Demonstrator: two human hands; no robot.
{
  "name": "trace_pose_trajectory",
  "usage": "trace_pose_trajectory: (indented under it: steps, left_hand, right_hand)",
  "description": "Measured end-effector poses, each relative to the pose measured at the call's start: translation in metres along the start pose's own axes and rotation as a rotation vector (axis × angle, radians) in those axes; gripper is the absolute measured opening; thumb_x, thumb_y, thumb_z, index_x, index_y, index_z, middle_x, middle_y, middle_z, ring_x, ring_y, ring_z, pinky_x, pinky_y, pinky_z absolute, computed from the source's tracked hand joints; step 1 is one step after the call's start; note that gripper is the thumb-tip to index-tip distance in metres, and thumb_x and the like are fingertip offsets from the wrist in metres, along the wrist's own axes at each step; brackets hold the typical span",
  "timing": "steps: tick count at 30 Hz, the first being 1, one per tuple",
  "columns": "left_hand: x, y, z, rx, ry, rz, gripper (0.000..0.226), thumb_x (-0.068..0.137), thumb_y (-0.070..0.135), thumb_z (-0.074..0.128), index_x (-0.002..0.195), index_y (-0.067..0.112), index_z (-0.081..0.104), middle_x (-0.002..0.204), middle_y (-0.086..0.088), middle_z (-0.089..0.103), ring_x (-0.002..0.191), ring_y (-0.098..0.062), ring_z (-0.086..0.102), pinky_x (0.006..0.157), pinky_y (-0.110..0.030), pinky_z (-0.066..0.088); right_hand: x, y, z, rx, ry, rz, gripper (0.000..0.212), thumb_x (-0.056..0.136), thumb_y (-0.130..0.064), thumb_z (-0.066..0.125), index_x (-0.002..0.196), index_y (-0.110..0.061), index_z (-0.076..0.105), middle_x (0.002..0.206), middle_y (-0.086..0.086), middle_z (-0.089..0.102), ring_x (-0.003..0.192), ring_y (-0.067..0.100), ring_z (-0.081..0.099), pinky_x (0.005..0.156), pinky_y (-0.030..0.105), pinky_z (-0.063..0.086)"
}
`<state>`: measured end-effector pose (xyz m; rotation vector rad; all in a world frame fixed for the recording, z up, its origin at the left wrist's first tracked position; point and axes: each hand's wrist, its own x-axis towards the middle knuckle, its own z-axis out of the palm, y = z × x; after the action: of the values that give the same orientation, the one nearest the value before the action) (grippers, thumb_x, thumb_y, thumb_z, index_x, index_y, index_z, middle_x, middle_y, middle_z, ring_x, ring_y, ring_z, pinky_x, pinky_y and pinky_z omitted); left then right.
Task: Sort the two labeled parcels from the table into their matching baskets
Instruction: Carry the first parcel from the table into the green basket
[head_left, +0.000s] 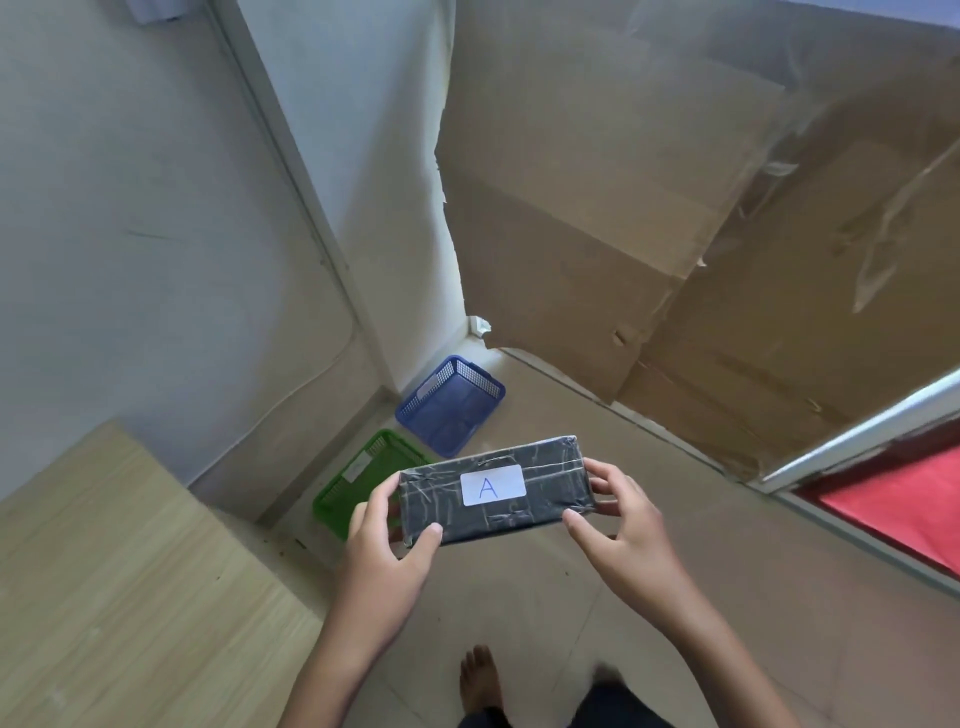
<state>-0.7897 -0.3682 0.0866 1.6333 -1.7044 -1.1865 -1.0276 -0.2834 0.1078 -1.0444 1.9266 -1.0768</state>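
Observation:
A black taped parcel with a white label marked "A" is held level in front of me, above the floor. My left hand grips its left end and my right hand grips its right end. Beyond it on the floor stand a green basket, partly hidden by the parcel and my left hand, and a blue basket further back in the corner. Each basket carries a small white label that I cannot read. The blue basket seems to hold something dark. No second parcel shows on the table.
A light wooden table fills the lower left. Large cardboard sheets lean against the wall at the back right. A red mat lies past a white door frame on the right. A bare foot stands on the tiled floor.

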Motion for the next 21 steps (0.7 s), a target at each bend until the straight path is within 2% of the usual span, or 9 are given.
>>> trace_pose_trajectory:
  steps: [5, 8, 10, 12, 15, 18, 21]
  left_hand:
    - [0.022, 0.023, 0.027, -0.015, 0.13, -0.077, 0.062, 0.086, 0.026, 0.071, 0.141, 0.036, 0.044, 0.116, 0.026, 0.046, 0.102, 0.03, 0.04, 0.078, -0.006, 0.035]
    - [0.029, 0.036, 0.046, -0.014, 0.246, -0.132, 0.063, 0.088, 0.027, 0.069, 0.144, 0.034, 0.041, 0.12, 0.015, 0.047, 0.103, 0.027, 0.039, 0.086, -0.016, 0.034]
    - [0.028, 0.044, 0.06, -0.004, 0.336, -0.195, 0.064, 0.09, 0.03, 0.067, 0.146, 0.033, 0.038, 0.121, 0.013, 0.045, 0.1, 0.017, 0.042, 0.087, -0.02, 0.033]
    - [0.026, 0.048, 0.071, 0.009, 0.399, -0.263, 0.066, 0.09, 0.035, 0.064, 0.148, 0.033, 0.034, 0.122, 0.014, 0.043, 0.097, 0.01, 0.043, 0.08, -0.017, 0.034]
    - [0.021, 0.047, 0.075, -0.001, 0.489, -0.362, 0.067, 0.09, 0.041, 0.062, 0.149, 0.037, 0.031, 0.119, 0.02, 0.04, 0.094, 0.021, 0.043, 0.073, -0.009, 0.031]
    - [0.018, 0.042, 0.069, -0.013, 0.573, -0.426, 0.068, 0.089, 0.04, 0.064, 0.149, 0.038, 0.032, 0.123, 0.02, 0.04, 0.098, 0.011, 0.042, 0.082, -0.015, 0.033]
    - [0.024, 0.031, 0.058, -0.026, 0.613, -0.479, 0.068, 0.088, 0.039, 0.064, 0.149, 0.036, 0.033, 0.13, 0.016, 0.042, 0.107, 0.003, 0.044, 0.09, -0.021, 0.036]
  right_hand:
    - [0.064, -0.002, -0.02, -0.028, -0.128, -0.053, 0.048, 0.084, -0.011, 0.072, 0.127, -0.027, 0.057, 0.117, -0.007, 0.063, 0.104, -0.002, 0.06, 0.081, 0.0, 0.042]
    - [0.108, -0.004, -0.029, -0.054, -0.234, -0.119, 0.047, 0.083, -0.012, 0.072, 0.126, -0.026, 0.058, 0.116, -0.008, 0.064, 0.102, -0.006, 0.06, 0.081, 0.003, 0.045]
    - [0.134, -0.007, -0.03, -0.082, -0.312, -0.174, 0.048, 0.083, -0.012, 0.072, 0.127, -0.025, 0.057, 0.117, -0.008, 0.064, 0.104, -0.007, 0.059, 0.086, 0.01, 0.048]
    - [0.155, -0.011, -0.025, -0.113, -0.388, -0.224, 0.05, 0.083, -0.013, 0.071, 0.129, -0.026, 0.055, 0.117, -0.01, 0.062, 0.105, -0.007, 0.058, 0.089, 0.016, 0.05]
    - [0.179, -0.015, -0.011, -0.148, -0.514, -0.274, 0.05, 0.083, -0.013, 0.071, 0.128, -0.029, 0.055, 0.115, -0.009, 0.061, 0.103, -0.008, 0.058, 0.084, 0.006, 0.044]
    - [0.192, -0.021, 0.008, -0.162, -0.608, -0.295, 0.049, 0.082, -0.014, 0.072, 0.125, -0.029, 0.056, 0.113, -0.009, 0.062, 0.101, -0.005, 0.06, 0.079, 0.005, 0.044]
    - [0.2, -0.027, 0.033, -0.163, -0.669, -0.316, 0.048, 0.081, -0.013, 0.073, 0.123, -0.03, 0.056, 0.114, -0.011, 0.062, 0.102, -0.009, 0.058, 0.084, 0.01, 0.045]
